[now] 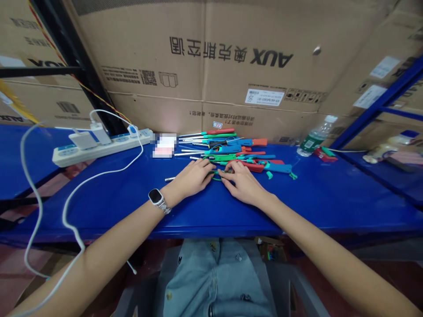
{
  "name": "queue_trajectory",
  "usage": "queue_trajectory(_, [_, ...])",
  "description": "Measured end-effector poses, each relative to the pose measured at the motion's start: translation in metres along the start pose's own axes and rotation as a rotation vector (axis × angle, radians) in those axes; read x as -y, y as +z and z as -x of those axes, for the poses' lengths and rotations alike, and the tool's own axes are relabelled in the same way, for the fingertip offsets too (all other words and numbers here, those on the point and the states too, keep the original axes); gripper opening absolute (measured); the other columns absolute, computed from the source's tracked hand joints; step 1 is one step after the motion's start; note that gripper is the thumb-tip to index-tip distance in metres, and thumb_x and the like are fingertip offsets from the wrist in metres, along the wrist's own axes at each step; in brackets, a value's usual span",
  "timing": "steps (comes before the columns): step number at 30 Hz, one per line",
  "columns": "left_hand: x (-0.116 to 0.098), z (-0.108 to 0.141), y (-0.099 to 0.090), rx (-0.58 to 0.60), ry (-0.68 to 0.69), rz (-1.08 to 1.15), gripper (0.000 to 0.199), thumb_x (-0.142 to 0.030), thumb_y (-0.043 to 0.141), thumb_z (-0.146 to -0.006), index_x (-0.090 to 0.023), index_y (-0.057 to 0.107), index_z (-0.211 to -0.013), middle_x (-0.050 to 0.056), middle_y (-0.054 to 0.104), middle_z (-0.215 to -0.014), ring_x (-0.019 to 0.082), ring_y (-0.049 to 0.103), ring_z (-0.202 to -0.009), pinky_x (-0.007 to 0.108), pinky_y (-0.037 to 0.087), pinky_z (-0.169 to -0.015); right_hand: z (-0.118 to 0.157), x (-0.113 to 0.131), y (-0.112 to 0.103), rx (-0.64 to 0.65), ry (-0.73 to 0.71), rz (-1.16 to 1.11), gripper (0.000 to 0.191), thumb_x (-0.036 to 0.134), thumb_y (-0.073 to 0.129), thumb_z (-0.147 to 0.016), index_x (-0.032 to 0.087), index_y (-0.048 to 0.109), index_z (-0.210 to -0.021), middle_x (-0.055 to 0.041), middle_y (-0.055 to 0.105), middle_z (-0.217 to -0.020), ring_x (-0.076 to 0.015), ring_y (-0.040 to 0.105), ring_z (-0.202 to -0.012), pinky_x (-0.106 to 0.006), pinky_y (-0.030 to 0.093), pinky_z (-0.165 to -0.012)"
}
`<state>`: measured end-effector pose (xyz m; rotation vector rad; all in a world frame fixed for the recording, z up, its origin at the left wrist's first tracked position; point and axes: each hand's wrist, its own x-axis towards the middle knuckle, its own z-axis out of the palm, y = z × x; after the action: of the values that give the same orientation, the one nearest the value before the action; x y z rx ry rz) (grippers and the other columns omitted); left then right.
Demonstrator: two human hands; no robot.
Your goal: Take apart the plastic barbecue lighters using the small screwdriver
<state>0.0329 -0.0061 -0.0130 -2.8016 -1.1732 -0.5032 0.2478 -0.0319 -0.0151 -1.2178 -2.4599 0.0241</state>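
behind lighters (228,149), upside-down aux lettering (271,57)

You are seated at what appears to be a workshop or storeroom workstation. Identify it by the blue worktop (115,198) before you, blue metal framing (360,124), AUX air-conditioner carton board (139,31), multi-socket power strip (110,146) and grouped long-barrelled lighters (231,149).
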Motion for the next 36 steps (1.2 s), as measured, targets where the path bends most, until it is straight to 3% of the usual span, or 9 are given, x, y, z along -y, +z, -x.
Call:
queue_trajectory(5, [0.004,0.001,0.004,-0.022,0.031,0.091,0.026,-0.025,0.050,-0.103,-0.013,0.069,-0.116,0.012,0.066,-0.107,0.027,0.064,-0.098,0.041,0.054,-0.084,-0.002,-0.005,0.007,-0.038,-0.029,-0.128,0.031,0.018,0.052,-0.100,0.019,0.074,-0.122,-0.0126,0.059,-0.106,-0.0262,0.056,-0.105,-0.045,0.050,-0.097])
queue_trajectory(14, [0.014,0.001,0.001,-0.039,0.079,0.056,0.026,-0.023,0.050,-0.102,-0.015,0.075,-0.099,0.010,0.065,-0.097,0.023,0.060,-0.090,0.035,0.052,-0.075,-0.003,-0.004,0.007,-0.045,0.108,-0.255,0.020,0.023,0.059,-0.097,0.017,0.075,-0.107,-0.0096,0.055,-0.105,-0.0200,0.063,-0.088,-0.038,0.054,-0.088])
queue_trajectory(19, [0.020,0.013,-0.002,-0.028,0.231,-0.003,0.036,-0.029,0.042,-0.106,-0.015,0.074,-0.112,0.012,0.066,-0.107,0.024,0.061,-0.095,0.040,0.053,-0.086,-0.001,-0.001,0.006,-0.041,0.094,-0.181,0.024,0.025,0.055,-0.099,0.017,0.073,-0.113,-0.0112,0.055,-0.110,-0.0231,0.064,-0.097,-0.041,0.053,-0.093])
queue_trajectory(22, [0.025,0.020,-0.001,-0.047,0.252,-0.029,0.037,-0.030,0.041,-0.107,-0.017,0.071,-0.124,0.013,0.065,-0.111,0.025,0.061,-0.099,0.042,0.052,-0.086,-0.001,0.003,0.005,-0.008,0.096,-0.122,0.029,0.025,0.053,-0.100,0.017,0.071,-0.122,-0.0122,0.056,-0.113,-0.0240,0.064,-0.096,-0.042,0.052,-0.092])
queue_trajectory(25, [0.031,0.022,0.001,-0.077,0.262,0.025,0.036,-0.030,0.041,-0.107,-0.020,0.073,-0.121,0.011,0.066,-0.107,0.023,0.061,-0.096,0.039,0.052,-0.084,-0.002,0.006,0.002,0.032,0.107,-0.111,0.032,0.026,0.052,-0.101,0.018,0.069,-0.126,-0.0120,0.056,-0.114,-0.0230,0.064,-0.094,-0.041,0.052,-0.090])
queue_trajectory(31, [0.038,0.021,0.004,-0.062,0.230,0.151,0.036,-0.022,0.041,-0.105,-0.026,0.074,-0.121,0.009,0.066,-0.111,0.022,0.061,-0.101,0.038,0.053,-0.085,-0.019,-0.003,-0.008,0.103,0.205,-0.299,0.018,0.021,0.069,-0.090,0.016,0.071,-0.107,-0.0077,0.062,-0.106,-0.0165,0.062,-0.083,-0.031,0.049,-0.077])
queue_trajectory(36, [0.041,0.023,0.007,-0.053,0.151,0.229,0.035,-0.023,0.044,-0.104,-0.028,0.076,-0.116,0.009,0.067,-0.113,0.022,0.060,-0.103,0.039,0.054,-0.087,-0.043,-0.012,-0.015,0.243,0.231,-0.402,0.018,0.015,0.077,-0.079,0.014,0.070,-0.096,-0.0055,0.069,-0.093,-0.0161,0.062,-0.079,-0.028,0.047,-0.071])
